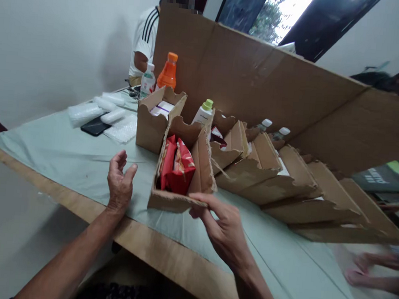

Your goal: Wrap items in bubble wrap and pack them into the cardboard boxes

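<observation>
One cardboard bin (170, 204) of red snack packets (184, 172), steered by a single corner near the wooden table edge (65, 203).

Nearest, the right hand (221, 228) pinches the bin's front right corner between thumb and fingers; the left hand (120, 182) is half open, palm toward the bin, holding nothing. The bin rests on the pale green cloth (54, 130); a one-cornered pull could skew it, ruck the cloth or tear the cardboard, and too long a pull could tip it over the edge. A sharp tilt could spill the packets inside. Behind its left side, the bin of white boxes (150, 129) stands close enough to snag; farther back, a green-capped white bottle (203, 116) could topple if bumped.
</observation>
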The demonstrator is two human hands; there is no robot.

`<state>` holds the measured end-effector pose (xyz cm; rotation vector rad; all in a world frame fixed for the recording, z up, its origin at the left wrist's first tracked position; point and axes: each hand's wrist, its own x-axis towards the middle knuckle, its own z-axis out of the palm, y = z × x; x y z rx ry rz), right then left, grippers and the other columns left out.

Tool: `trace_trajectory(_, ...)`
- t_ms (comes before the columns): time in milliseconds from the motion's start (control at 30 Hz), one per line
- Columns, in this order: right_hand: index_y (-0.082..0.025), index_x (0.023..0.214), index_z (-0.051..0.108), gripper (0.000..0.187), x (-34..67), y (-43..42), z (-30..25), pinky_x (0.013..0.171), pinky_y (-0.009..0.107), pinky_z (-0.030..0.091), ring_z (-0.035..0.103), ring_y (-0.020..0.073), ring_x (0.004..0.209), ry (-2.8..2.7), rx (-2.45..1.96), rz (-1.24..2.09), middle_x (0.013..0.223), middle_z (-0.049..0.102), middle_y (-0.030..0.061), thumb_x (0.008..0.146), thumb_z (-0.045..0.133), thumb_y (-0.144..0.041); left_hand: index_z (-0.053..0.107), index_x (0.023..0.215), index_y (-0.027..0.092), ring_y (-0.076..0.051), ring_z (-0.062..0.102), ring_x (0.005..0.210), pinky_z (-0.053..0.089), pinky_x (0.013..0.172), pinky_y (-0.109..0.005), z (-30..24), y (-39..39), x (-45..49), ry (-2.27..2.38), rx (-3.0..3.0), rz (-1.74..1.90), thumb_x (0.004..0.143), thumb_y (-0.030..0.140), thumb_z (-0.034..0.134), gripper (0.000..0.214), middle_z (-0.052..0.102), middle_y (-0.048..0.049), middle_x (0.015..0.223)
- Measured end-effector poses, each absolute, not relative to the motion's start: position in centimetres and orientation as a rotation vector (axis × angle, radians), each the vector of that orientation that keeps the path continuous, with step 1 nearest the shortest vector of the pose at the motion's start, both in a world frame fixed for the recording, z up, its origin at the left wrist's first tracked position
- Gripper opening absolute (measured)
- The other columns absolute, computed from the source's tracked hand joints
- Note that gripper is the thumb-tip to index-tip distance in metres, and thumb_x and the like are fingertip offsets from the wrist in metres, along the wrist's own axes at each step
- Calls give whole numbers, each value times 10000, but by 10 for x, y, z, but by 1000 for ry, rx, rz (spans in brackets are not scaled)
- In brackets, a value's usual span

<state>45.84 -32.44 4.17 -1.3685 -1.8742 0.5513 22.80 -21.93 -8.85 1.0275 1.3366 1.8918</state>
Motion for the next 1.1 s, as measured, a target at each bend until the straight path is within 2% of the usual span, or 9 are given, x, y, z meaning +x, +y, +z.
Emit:
trace_trajectory(167,-263,961,782,184,537,-404,48,582,299,589,724,201,663,-1446,-1592,530,843,779,51,879,687,-398,545,1446,229,-313,520,1419,389,1208,-455,-79,-258,224,1042,1284,1683,832,463,737,685,581,-123,1495)
trace_trajectory(300,-288,1329,665,537,585,-448,18,740,376,624,750,265,896,-1075,-1628,443,1111,769,111,831,757,-467,572,1458,233,-371,494,1442,408,1202,-492,-70,-294,228,878,1506,1359,792,529,782,758,573,-124,1523)
trace_trajectory(367,-281,1356,648,618,589,-465,-6,814,417,622,742,306,1015,-1131,-1599,513,1212,750,137,799,789,-509,597,1440,233,-382,498,1438,414,1202,-496,-68,-307,230,831,1516,1252,794,551,776,742,592,-125,1504)
trace_trajectory(533,-214,1039,754,469,564,-472,-54,829,478,605,733,335,912,-1384,-1703,636,1002,792,134,791,755,-612,671,1333,217,-385,616,1292,500,1113,-505,-73,-331,233,792,1517,1041,821,510,748,595,700,-133,1326)
trace_trajectory(700,-232,762,683,389,555,-443,-47,663,380,558,671,264,714,-1355,-1713,345,748,737,76,834,702,-613,703,1199,204,-313,676,1125,547,1012,-435,-69,-322,262,947,1532,1046,826,380,743,415,747,-99,1162)
trace_trajectory(867,-212,929,636,437,585,-401,-34,664,364,521,662,246,755,-1182,-1757,236,832,716,65,767,733,-607,563,1441,199,-303,595,1302,486,1102,-418,-42,-262,319,725,1626,1105,822,320,679,642,622,-104,1454)
trace_trajectory(933,-206,1012,613,500,596,-387,-44,687,374,527,679,252,787,-1122,-1790,277,914,720,80,748,711,-619,527,1483,198,-281,620,1274,517,1064,-401,-42,-243,334,768,1743,1035,850,298,605,646,616,-100,1469)
trace_trajectory(1033,-202,1085,602,547,604,-382,-69,748,399,547,714,285,882,-1135,-1870,423,1031,736,113,756,636,-637,560,1463,192,-257,672,1190,551,1019,-395,-56,-237,330,936,1926,870,864,264,569,603,685,-100,1378)
trace_trajectory(1100,-197,1114,620,585,607,-389,-86,832,429,554,716,321,997,-1178,-1940,448,1094,747,134,755,611,-658,664,1343,180,-273,658,1224,521,1074,-420,-69,-244,309,1036,1989,829,847,281,615,508,694,-116,1362)
